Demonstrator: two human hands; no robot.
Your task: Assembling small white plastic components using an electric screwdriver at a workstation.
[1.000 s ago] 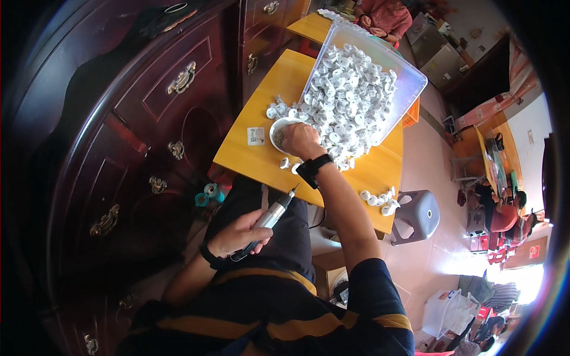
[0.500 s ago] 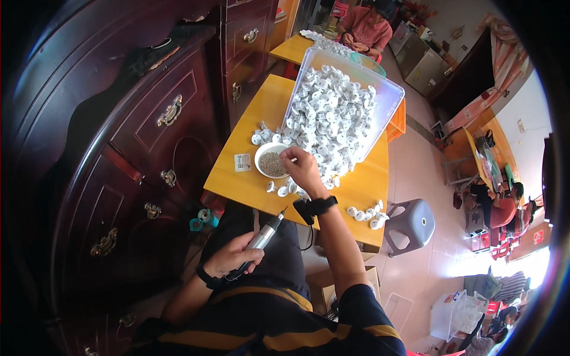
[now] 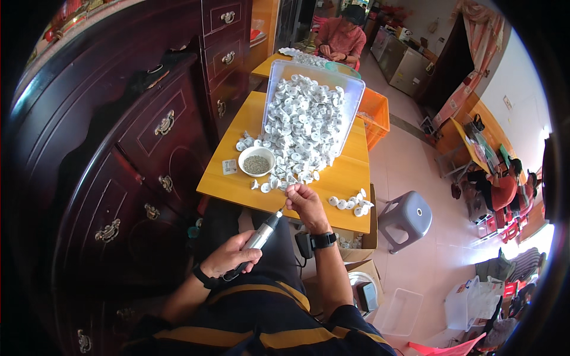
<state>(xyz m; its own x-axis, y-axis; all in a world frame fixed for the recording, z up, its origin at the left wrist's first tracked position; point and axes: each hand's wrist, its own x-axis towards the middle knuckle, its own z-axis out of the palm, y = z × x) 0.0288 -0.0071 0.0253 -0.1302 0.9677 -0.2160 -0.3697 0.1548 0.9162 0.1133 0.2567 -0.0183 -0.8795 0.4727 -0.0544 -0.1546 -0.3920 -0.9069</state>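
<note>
My left hand (image 3: 230, 255) is wrapped round a silver and black electric screwdriver (image 3: 261, 235), its bit pointing up and away from me. At the bit's tip, my right hand (image 3: 306, 206) pinches with thumb and fingertips; what it holds is too small to make out. Just beyond stands a white bowl (image 3: 242, 168) of small metal pieces (image 3: 256, 165) that look like screws. White round plastic parts (image 3: 306, 118) spill in a heap from a tilted clear tub (image 3: 354, 107) onto the yellow table (image 3: 221, 187).
Several white parts (image 3: 350, 204) lie apart at the table's right. A small printed card (image 3: 229, 167) is left of the bowl. A grey stool (image 3: 407, 219) and an orange crate (image 3: 375, 118) stand to the right. Dark drawers (image 3: 160, 136) line the left; a person (image 3: 341, 38) sits opposite.
My right hand has moved from the bowl toward me, to the screwdriver's tip. The left hand still holds the screwdriver. The view has shifted slightly.
</note>
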